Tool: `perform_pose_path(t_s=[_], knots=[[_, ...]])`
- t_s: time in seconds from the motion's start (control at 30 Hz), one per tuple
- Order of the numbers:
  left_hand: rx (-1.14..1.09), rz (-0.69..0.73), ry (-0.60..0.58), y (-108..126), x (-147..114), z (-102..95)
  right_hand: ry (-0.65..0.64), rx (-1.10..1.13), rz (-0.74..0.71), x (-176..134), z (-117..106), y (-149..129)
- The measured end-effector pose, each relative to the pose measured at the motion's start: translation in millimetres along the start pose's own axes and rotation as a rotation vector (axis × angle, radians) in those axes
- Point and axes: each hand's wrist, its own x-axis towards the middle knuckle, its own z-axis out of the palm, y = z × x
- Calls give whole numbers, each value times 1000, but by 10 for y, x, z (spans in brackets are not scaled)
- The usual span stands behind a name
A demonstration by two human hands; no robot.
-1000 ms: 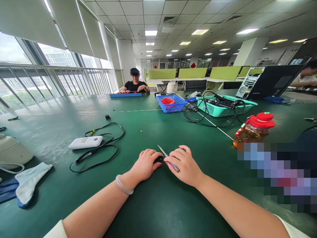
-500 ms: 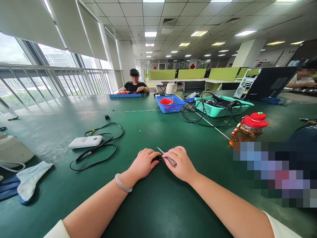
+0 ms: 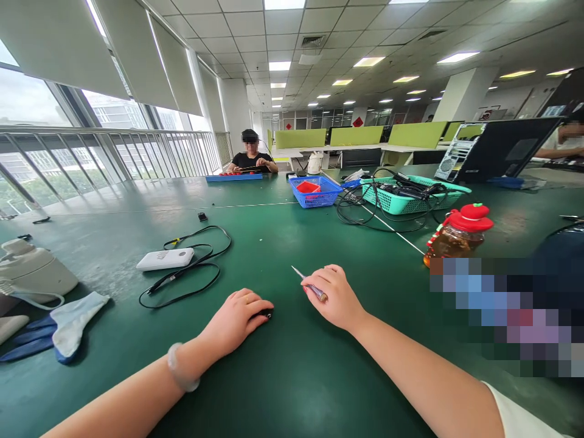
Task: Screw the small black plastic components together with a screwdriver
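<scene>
Our left hand [image 3: 237,319] lay curled over small black part [image 3: 266,314], pinning it to green mat [image 3: 283,377]. Our right hand [image 3: 335,298], apart from left, gripped small screwdriver [image 3: 310,286], tip off part. Judged: work on part unfinished.

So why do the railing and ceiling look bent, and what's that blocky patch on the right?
Head view: a wide lens bows the railing and ceiling lines; the table shines with window glare at the left; the blocky patch is deliberate pixelation; the left hand and right hand with its screwdriver look sharp.
</scene>
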Motion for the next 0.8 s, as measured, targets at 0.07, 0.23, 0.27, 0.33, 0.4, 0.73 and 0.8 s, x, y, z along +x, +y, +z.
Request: perform_pose_path(t_s=[0.07, 0.23, 0.27, 0.33, 0.4, 0.73, 0.8], knots=[[27, -62, 11, -152, -309, -96, 5, -2, -19, 3, -8, -23], [174, -268, 98, -737, -1059, -320, 2, -27, -35, 12, -33, -28], [198, -302, 114, -855, -1177, -357, 5, -28, -28, 12, -41, -19], [222, -344, 128, -1052, -1363, -421, 17, -28, -9, 11, -52, 2], [237, -369, 136, -1175, -1476, -469, 28, -29, 10, 5, -55, 21], [286, -595, 341, -1069, -1529, -633, 33, -95, 58, 2, -98, 73], [326, -662, 382, -1070, -1614, -643, 37, -97, 68, 2, -108, 87]])
